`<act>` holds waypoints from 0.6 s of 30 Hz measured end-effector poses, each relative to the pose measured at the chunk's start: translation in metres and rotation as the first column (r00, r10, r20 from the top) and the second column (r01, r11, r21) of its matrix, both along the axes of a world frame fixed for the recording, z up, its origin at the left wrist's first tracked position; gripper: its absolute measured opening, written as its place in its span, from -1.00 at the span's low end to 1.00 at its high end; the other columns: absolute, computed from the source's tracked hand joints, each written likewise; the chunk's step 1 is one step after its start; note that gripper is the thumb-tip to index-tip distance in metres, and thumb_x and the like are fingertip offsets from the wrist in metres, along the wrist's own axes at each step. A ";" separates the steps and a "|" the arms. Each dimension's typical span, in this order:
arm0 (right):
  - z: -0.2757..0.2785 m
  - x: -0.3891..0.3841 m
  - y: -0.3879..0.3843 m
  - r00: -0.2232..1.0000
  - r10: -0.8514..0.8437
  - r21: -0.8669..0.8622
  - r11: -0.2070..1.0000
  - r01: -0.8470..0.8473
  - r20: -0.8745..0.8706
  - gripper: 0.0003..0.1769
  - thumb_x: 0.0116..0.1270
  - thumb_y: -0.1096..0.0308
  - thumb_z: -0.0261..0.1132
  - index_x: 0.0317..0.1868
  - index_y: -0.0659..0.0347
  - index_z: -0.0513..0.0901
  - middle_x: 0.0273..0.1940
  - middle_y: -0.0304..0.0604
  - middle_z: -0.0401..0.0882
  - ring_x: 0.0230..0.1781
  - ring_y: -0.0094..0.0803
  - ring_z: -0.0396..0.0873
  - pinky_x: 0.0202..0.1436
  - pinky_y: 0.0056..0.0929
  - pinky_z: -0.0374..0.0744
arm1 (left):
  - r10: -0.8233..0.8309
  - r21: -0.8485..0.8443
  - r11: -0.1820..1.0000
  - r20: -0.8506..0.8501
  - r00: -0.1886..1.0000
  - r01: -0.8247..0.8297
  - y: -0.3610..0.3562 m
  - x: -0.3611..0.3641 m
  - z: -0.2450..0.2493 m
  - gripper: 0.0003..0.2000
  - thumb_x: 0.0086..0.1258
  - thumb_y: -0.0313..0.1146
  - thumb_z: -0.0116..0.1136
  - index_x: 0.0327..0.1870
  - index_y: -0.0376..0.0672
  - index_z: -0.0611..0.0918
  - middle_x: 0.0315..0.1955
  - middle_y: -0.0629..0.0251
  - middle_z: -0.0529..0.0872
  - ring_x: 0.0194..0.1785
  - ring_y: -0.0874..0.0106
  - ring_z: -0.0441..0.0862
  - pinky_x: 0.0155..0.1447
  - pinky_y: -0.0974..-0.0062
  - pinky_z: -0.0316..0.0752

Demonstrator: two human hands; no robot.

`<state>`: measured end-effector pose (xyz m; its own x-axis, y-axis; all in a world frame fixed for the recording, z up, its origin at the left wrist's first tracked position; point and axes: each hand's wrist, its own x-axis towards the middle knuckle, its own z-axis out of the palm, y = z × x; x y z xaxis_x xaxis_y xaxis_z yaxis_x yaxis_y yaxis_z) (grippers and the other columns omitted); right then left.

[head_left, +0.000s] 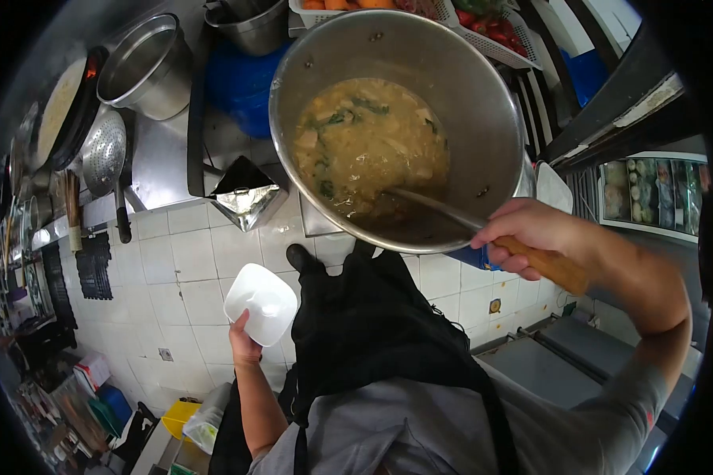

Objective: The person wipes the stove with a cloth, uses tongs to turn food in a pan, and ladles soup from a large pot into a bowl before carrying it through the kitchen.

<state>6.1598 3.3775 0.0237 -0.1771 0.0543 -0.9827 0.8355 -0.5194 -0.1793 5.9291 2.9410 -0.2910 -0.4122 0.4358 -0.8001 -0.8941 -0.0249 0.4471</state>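
Observation:
A large steel pot (483, 103) holds a yellowish soup (372, 150) with green leaves and pale pieces in it. My right hand (527, 237) is wrapped round the wooden handle (554, 265) of a metal utensil, at the pot's near right rim. Its shaft (436, 207) slants down into the soup, which hides the far end. Lower left, over the tiled floor, my left hand (245, 340) grips a white square bowl (261, 305) by its edge, thumb on the inside. No food shows in the bowl.
A steel pot (146, 67) and a perforated skimmer (104, 154) are on the left, by a wok (63, 111). An open foil-lined container (247, 198) stands left of the big pot. Vegetable baskets (499, 36) lie behind it. A glass-topped case (650, 194) is at right.

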 end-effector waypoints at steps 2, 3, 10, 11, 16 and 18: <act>-0.009 -0.003 -0.008 0.989 -0.130 -0.034 0.991 0.128 -0.075 -0.80 0.34 0.36 0.19 -0.23 0.38 0.47 -0.53 -0.16 0.42 -0.71 -0.50 0.36 -0.73 -0.43 0.35 | -0.013 -0.014 1.000 -0.035 0.999 0.012 0.001 -0.009 0.004 -0.48 0.36 -0.34 0.13 0.32 -0.31 0.36 0.13 0.12 0.57 0.16 0.17 0.57 0.22 0.22 0.51; -0.014 -0.004 -0.008 0.976 -0.203 -0.070 0.978 0.198 -0.081 -0.80 0.35 0.36 0.19 -0.20 0.37 0.46 -0.54 -0.18 0.40 -0.70 -0.52 0.34 -0.72 -0.45 0.33 | -0.018 -0.010 1.000 -0.049 0.999 0.017 0.004 -0.014 0.008 -0.48 0.36 -0.34 0.13 0.32 -0.31 0.36 0.13 0.12 0.57 0.16 0.17 0.57 0.22 0.22 0.51; -0.038 -0.010 0.002 0.933 -0.306 -0.125 0.950 0.286 -0.191 -0.80 0.35 0.36 0.18 -0.19 0.36 0.46 -0.53 -0.21 0.40 -0.67 -0.54 0.34 -0.69 -0.50 0.30 | -0.080 -0.013 0.997 -0.098 0.992 0.079 0.000 -0.031 0.022 -0.49 0.36 -0.37 0.09 0.33 -0.32 0.35 0.13 0.10 0.56 0.18 0.16 0.55 0.24 0.20 0.49; -0.041 -0.012 0.004 0.930 -0.303 -0.105 0.952 0.287 -0.210 -0.81 0.34 0.37 0.19 -0.20 0.35 0.46 -0.52 -0.20 0.41 -0.67 -0.54 0.34 -0.68 -0.50 0.29 | -0.089 -0.013 0.996 -0.098 0.991 0.088 0.000 -0.032 0.022 -0.49 0.36 -0.37 0.09 0.32 -0.32 0.35 0.13 0.10 0.56 0.18 0.16 0.56 0.25 0.20 0.48; -0.039 -0.015 0.000 0.935 -0.241 -0.008 0.969 0.248 -0.259 -0.84 0.32 0.39 0.21 -0.28 0.33 0.47 -0.53 -0.20 0.41 -0.69 -0.54 0.34 -0.70 -0.49 0.31 | -0.118 -0.026 0.993 -0.133 0.984 0.116 -0.003 -0.031 0.021 -0.51 0.37 -0.30 0.11 0.28 -0.33 0.40 0.07 0.11 0.61 0.12 0.16 0.60 0.20 0.15 0.53; -0.036 -0.010 -0.003 0.934 -0.208 0.011 0.975 0.221 -0.291 -0.83 0.31 0.39 0.23 -0.35 0.31 0.46 -0.57 -0.21 0.40 -0.72 -0.52 0.35 -0.73 -0.45 0.34 | -0.123 -0.024 0.992 -0.130 0.984 0.121 -0.003 -0.031 0.021 -0.51 0.37 -0.30 0.11 0.28 -0.33 0.40 0.07 0.11 0.61 0.12 0.16 0.60 0.20 0.15 0.53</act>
